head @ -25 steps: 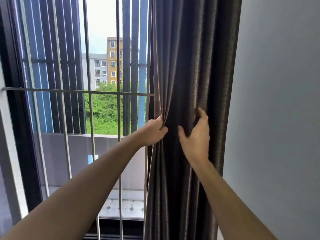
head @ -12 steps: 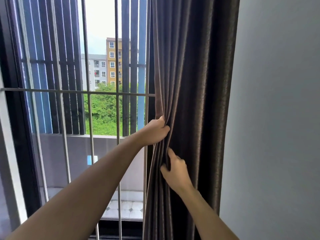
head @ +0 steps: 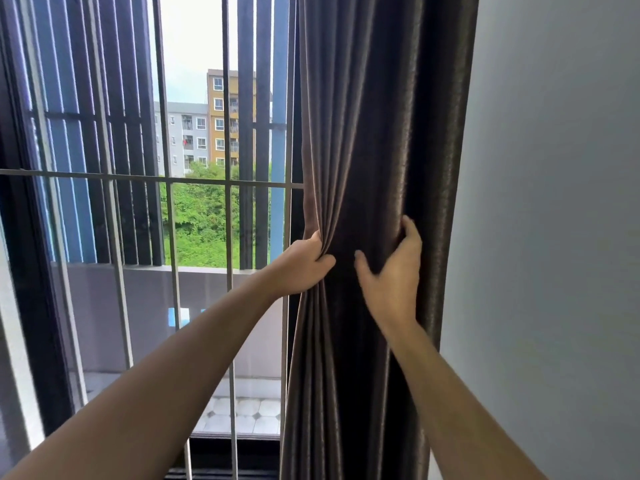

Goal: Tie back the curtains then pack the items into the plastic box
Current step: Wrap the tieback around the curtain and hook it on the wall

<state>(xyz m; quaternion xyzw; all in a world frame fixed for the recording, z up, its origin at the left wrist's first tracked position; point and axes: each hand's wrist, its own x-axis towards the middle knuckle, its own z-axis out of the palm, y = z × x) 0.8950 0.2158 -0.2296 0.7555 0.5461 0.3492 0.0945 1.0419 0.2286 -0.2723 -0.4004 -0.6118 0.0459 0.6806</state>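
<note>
A: Curtain (head: 377,140): dark brown-grey, faint sheen, hanging in deep vertical folds. Gathered into a tall bunch just right of centre, between window (head: 194,209) and wall (head: 554,202). Pinched narrower at mid-height, spreading again below. Running out of view at top and bottom.

B: And the hands?

A: Left hand (head: 301,265) on the bunch's left edge, at the pinch. Fingers closed around the outer folds, thumb on top, knuckles facing the window. Fabric creasing into the grip. Left forearm bare, reaching up from the lower left corner, crossing in front of the window bars (head: 227,306).

B: Right hand?

A: Right hand (head: 391,275) on the bunch's right side, level with the left. Back of hand towards the camera, thumb stretched left across the front folds, other fingers curled round the right side and partly hidden in fabric. Wrapped loosely around the cloth rather than clenched; hidden fingertips impossible to judge. Right forearm bare, rising from the bottom edge, overlapping the curtain's lower part.

B: Gap between the hands?

A: Near each other, not touching; a strip of dark fabric between thumb and left knuckles.

B: Surroundings?

A: Plain pale grey wall just beside the curtain on the right. Grey bars over the glass at left, dark vertical slats beyond, then green trees (head: 201,223), apartment blocks (head: 207,126), pale sky. Tiled balcony floor (head: 242,414) low down.
</note>
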